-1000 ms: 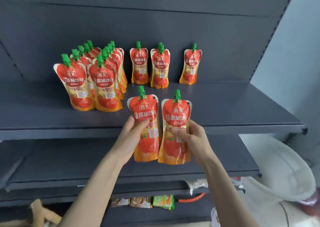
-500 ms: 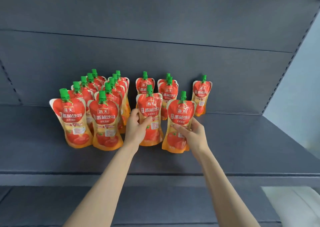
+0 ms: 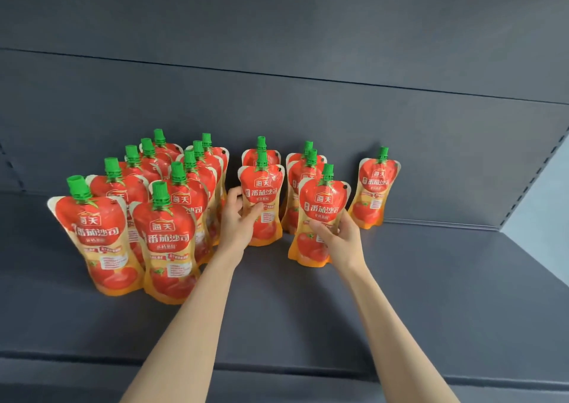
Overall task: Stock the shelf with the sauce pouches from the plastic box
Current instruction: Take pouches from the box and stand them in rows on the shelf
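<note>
On the shelf [image 3: 431,295], left hand [image 3: 238,222] fingers [image 3: 233,193] pinch a 海天 pouch [image 3: 262,192] (番茄沙司), right hand [image 3: 341,238] another pouch [image 3: 323,201].

Head view — close, facing shelf [image 3: 415,310]

My left hand [image 3: 237,221] grips one pouch [image 3: 263,190], my right hand [image 3: 341,236] another pouch [image 3: 321,202] just right of it. On the shelf [image 3: 431,295], packed rows [image 3: 166,227] stand left of both grips, back pouches [image 3: 295,172] behind them, a lone pouch [image 3: 374,193] farther right.

pouches [image 3: 166,242] crowd left, shelf [image 3: 431,295] front open
</note>
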`<state>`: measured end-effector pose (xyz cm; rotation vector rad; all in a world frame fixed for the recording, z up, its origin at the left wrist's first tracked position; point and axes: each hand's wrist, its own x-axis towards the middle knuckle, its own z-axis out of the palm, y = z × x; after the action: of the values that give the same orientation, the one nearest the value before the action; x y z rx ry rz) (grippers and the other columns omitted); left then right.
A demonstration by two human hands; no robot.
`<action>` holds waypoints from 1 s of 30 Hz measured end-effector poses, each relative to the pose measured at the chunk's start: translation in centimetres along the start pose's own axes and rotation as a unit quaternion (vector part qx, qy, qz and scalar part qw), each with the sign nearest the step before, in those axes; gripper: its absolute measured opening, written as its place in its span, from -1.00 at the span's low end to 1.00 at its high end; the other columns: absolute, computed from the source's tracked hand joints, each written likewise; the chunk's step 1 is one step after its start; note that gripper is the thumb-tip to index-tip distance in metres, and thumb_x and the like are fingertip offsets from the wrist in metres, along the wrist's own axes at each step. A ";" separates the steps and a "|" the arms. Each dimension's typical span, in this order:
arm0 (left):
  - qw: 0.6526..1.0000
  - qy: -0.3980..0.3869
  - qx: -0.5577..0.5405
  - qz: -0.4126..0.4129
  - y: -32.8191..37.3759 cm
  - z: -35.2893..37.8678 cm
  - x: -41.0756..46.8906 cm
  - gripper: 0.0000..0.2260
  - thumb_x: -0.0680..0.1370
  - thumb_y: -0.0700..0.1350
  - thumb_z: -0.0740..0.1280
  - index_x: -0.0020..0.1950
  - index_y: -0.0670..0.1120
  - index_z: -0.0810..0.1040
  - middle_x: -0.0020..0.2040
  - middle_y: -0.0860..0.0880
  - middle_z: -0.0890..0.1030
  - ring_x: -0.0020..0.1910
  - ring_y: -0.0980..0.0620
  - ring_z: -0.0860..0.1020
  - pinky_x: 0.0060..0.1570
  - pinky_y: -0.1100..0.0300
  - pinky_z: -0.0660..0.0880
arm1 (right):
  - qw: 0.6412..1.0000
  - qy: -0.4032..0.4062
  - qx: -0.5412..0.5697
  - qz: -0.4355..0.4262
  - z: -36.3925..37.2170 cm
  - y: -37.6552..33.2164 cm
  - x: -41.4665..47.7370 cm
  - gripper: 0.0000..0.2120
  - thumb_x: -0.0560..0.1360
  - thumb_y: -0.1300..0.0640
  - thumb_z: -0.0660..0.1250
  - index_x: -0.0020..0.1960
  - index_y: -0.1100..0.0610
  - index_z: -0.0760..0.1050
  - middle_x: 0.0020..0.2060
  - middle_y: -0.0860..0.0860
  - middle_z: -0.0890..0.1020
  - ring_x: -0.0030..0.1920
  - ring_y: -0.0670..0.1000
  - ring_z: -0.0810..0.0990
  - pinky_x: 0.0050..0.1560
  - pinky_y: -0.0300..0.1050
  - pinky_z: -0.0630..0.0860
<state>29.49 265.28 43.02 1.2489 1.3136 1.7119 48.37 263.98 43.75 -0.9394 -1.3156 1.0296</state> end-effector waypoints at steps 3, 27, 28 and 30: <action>1.000 -0.004 0.011 -0.003 -0.9 -0.2 0.5 -0.69 0.50 -0.15 0.38 0.18 0.08 0.40 0.15 0.04 0.55 0.17 0.12 0.50 0.10 0.18 0.46 | 1.000 -0.003 0.001 -0.012 0.2 0.7 -0.2 -0.73 0.46 0.23 0.41 0.10 -0.01 0.49 -0.01 -0.02 0.66 -0.02 -0.06 0.65 -0.06 -0.23 0.60; 0.998 0.033 0.034 -0.050 -3.0 -0.2 1.4 -0.62 0.54 -0.16 0.33 0.32 0.11 0.37 0.17 0.09 0.50 0.19 0.09 0.46 0.19 0.05 0.45 | 0.999 0.020 -0.031 0.014 0.4 2.2 -0.7 -0.70 0.45 0.12 0.41 0.14 -0.03 0.42 0.07 -0.03 0.62 0.05 -0.07 0.62 -0.03 -0.22 0.59; 0.997 0.034 0.038 -0.052 -2.8 -0.2 1.3 -0.60 0.54 -0.15 0.33 0.34 0.08 0.36 0.19 0.07 0.50 0.22 0.07 0.46 0.20 0.04 0.44 | 0.999 0.028 -0.032 0.018 0.4 2.2 -0.7 -0.70 0.44 0.11 0.42 0.12 -0.02 0.41 0.06 -0.04 0.62 0.04 -0.09 0.63 -0.08 -0.26 0.59; 0.997 0.038 0.047 -0.046 -2.4 -0.1 0.8 -0.55 0.53 -0.14 0.34 0.39 0.04 0.32 0.29 0.02 0.46 0.29 0.04 0.41 0.25 0.05 0.39 | 0.999 0.034 -0.026 0.018 0.5 2.2 -0.9 -0.71 0.44 0.12 0.43 0.08 -0.02 0.40 0.03 -0.08 0.62 0.00 -0.13 0.64 -0.16 -0.32 0.57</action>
<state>28.93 266.69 40.96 1.1650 1.4894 1.6642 47.80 263.80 41.41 -1.0323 -1.2790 0.9865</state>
